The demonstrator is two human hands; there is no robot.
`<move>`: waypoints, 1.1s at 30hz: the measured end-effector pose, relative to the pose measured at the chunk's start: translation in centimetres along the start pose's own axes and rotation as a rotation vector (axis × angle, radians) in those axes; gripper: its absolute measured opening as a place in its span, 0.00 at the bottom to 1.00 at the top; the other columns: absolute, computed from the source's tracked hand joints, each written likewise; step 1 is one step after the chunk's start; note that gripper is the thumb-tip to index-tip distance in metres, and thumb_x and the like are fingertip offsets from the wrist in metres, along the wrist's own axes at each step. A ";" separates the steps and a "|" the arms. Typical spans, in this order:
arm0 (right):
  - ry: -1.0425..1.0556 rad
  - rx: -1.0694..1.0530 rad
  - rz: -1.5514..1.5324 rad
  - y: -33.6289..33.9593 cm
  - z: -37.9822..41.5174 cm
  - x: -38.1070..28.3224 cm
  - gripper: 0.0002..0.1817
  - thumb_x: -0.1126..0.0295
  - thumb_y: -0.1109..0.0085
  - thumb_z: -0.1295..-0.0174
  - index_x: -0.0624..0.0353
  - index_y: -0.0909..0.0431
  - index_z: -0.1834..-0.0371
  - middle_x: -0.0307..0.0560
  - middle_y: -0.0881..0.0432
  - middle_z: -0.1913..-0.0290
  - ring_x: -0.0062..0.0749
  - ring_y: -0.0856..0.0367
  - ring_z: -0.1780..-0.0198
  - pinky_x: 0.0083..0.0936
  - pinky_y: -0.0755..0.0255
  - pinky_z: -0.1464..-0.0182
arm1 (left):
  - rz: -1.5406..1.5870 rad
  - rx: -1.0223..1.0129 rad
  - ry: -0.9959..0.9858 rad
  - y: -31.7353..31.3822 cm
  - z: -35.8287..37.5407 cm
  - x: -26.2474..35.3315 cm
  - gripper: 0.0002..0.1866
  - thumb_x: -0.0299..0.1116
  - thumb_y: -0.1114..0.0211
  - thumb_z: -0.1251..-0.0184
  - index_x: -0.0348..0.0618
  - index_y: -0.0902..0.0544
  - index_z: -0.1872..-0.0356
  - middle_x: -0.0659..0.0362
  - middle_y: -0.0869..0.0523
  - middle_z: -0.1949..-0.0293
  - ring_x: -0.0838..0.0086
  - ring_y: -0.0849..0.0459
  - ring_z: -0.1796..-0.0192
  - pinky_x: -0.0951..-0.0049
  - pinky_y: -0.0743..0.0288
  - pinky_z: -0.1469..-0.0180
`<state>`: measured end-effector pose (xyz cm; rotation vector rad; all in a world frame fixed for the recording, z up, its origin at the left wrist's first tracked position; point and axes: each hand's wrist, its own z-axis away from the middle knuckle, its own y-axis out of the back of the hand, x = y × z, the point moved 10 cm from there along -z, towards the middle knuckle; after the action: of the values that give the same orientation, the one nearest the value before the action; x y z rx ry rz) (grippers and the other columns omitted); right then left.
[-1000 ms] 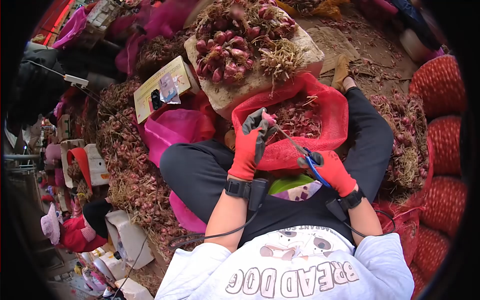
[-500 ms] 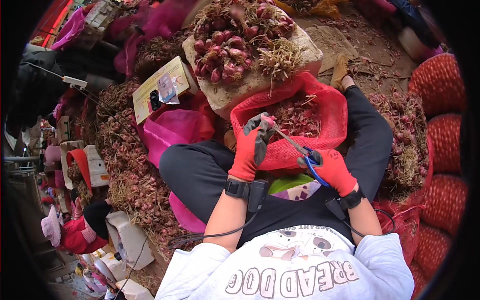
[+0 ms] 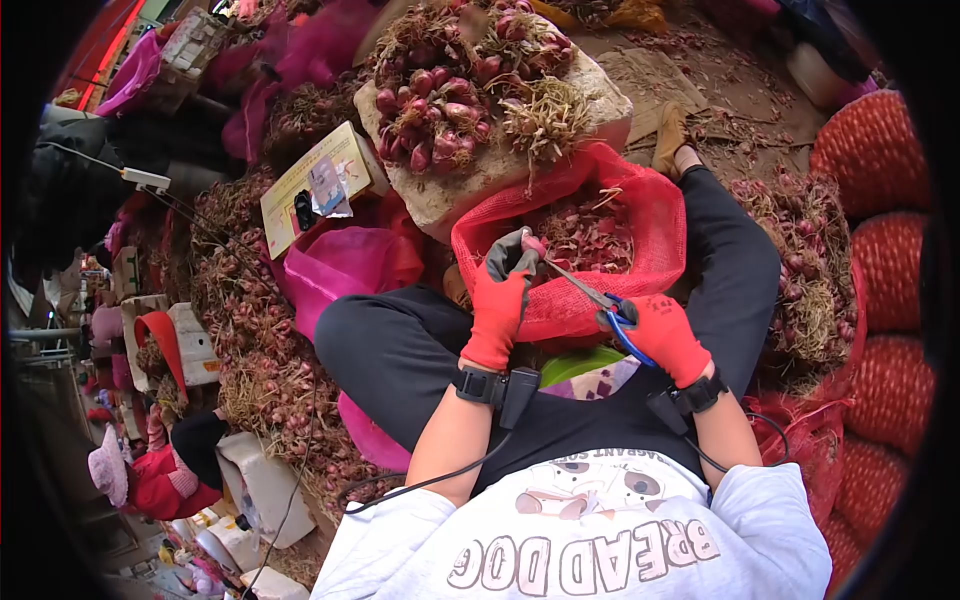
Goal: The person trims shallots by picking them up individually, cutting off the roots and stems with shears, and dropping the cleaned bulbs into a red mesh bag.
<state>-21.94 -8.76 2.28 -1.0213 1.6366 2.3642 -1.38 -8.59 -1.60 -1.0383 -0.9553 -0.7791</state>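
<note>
My left hand [image 3: 500, 300], in a red and grey glove, pinches a small pink-red shallot [image 3: 534, 246] between thumb and fingers. My right hand [image 3: 664, 338], gloved the same way, is closed around the blue handles of a pair of scissors [image 3: 590, 294]. The blades point up and left, their tips at the shallot. Both hands are above the near rim of an open red mesh bag [image 3: 568, 308] with loose shallot skins [image 3: 590, 235] inside. Beyond it, a heap of shallots [image 3: 440, 115] with dry roots and stems rests on a pale block [image 3: 430, 197].
A long pile of shallots [image 3: 245, 330] lies to my left, and another pile [image 3: 805, 270] to my right. Full red mesh sacks [image 3: 870, 155] line the right edge. A yellow box [image 3: 315, 185] stands near the block. A person in red [image 3: 165, 480] sits at far left.
The whole view has shifted slightly. Both hands keep nearly the same pose, with the shallot in the left and the scissors in the right.
</note>
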 end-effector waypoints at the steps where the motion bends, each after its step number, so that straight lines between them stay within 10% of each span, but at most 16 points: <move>1: -0.002 -0.003 -0.010 0.4 -0.1 -0.2 0.22 0.48 0.40 0.43 0.58 0.21 0.79 0.55 0.23 0.79 0.49 0.22 0.74 0.38 0.32 0.71 | 0.026 0.017 0.021 0.0 0.1 0.0 0.16 0.19 0.49 0.35 0.34 0.26 0.46 0.59 0.20 0.55 0.78 0.20 0.56 0.74 0.24 0.48; 17: -0.026 -0.034 -0.100 -1.5 -0.2 1.5 0.24 0.45 0.43 0.43 0.57 0.21 0.80 0.56 0.23 0.79 0.51 0.22 0.72 0.41 0.32 0.68 | -0.050 0.034 0.165 0.8 -0.1 -0.8 0.11 0.26 0.39 0.36 0.38 0.22 0.53 0.63 0.18 0.66 0.80 0.20 0.70 0.81 0.24 0.64; 20: -0.077 -0.117 -0.274 -1.8 -0.2 1.3 0.24 0.46 0.41 0.42 0.59 0.18 0.77 0.50 0.24 0.83 0.39 0.24 0.80 0.32 0.33 0.73 | 0.046 0.030 0.237 0.5 0.2 -1.3 0.10 0.28 0.38 0.36 0.38 0.22 0.54 0.63 0.18 0.66 0.79 0.19 0.69 0.81 0.24 0.64; 25: -0.150 -0.227 -0.298 -2.8 0.0 0.8 0.25 0.41 0.45 0.43 0.53 0.16 0.72 0.55 0.22 0.78 0.49 0.21 0.72 0.38 0.31 0.68 | 0.292 0.093 0.293 -0.1 0.7 -1.4 0.09 0.29 0.38 0.35 0.39 0.22 0.56 0.64 0.19 0.69 0.81 0.21 0.71 0.81 0.25 0.66; 33: -0.172 -0.236 -0.159 -3.4 0.0 1.6 0.27 0.38 0.46 0.44 0.53 0.16 0.72 0.52 0.21 0.78 0.46 0.20 0.72 0.36 0.31 0.67 | -0.179 0.034 0.155 1.1 -0.2 -1.9 0.09 0.29 0.37 0.36 0.38 0.22 0.57 0.64 0.20 0.70 0.83 0.22 0.70 0.80 0.25 0.66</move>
<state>-21.74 -7.78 -1.34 -0.9130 1.1951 2.4985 -1.14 -8.26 -3.78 -0.8574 -0.9336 -0.9739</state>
